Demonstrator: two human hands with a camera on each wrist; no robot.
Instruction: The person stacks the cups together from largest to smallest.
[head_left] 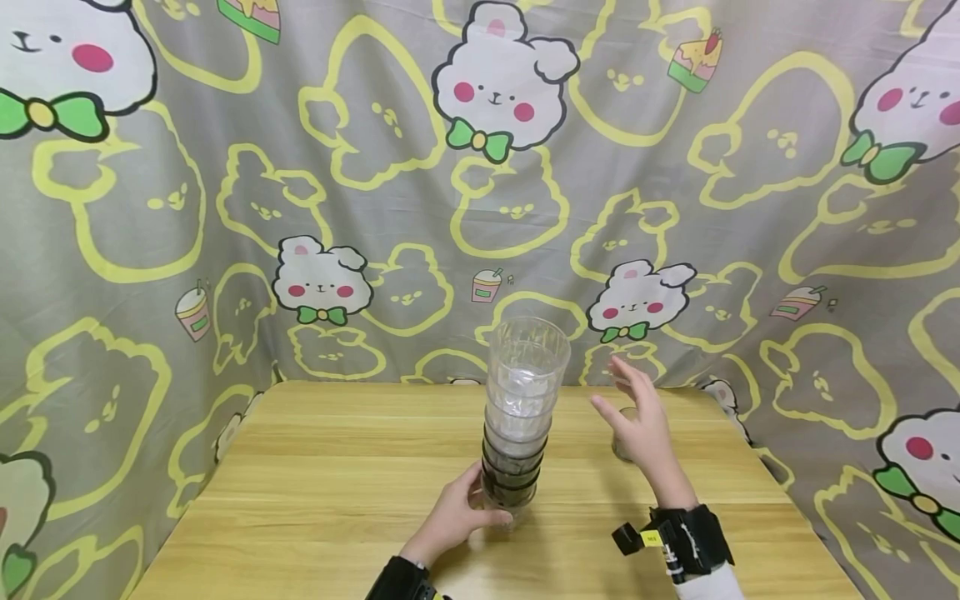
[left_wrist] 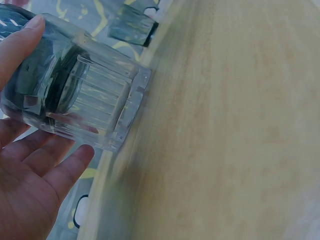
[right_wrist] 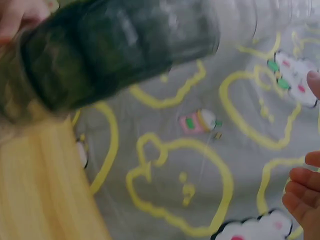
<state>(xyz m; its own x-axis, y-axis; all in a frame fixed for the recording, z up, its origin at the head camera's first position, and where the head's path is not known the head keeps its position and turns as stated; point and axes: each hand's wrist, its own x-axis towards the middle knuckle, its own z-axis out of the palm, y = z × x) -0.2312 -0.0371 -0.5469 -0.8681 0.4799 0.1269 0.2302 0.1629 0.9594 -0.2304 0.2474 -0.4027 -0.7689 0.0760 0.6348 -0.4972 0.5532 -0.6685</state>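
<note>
A tall stack of nested plastic cups [head_left: 517,417] stands upright near the middle of the table, slightly tilted. Its upper cups are clear, those lower down are smoky dark, and a clear one forms the base. My left hand [head_left: 457,510] grips the stack low down, thumb on one side and fingers on the other. In the left wrist view, the clear bottom cup [left_wrist: 102,95] shows ridged walls; whether its base touches the table I cannot tell. To the right of the stack, my right hand [head_left: 643,429] is raised with fingers spread, holding nothing. A single dark cup [head_left: 622,447] stands partly hidden behind it.
The wooden table [head_left: 337,467] reaches back to a grey curtain [head_left: 420,208] printed with rabbits and yellow outlines, which also hangs at both sides. Black straps with small cameras [head_left: 686,537] are worn on the wrists.
</note>
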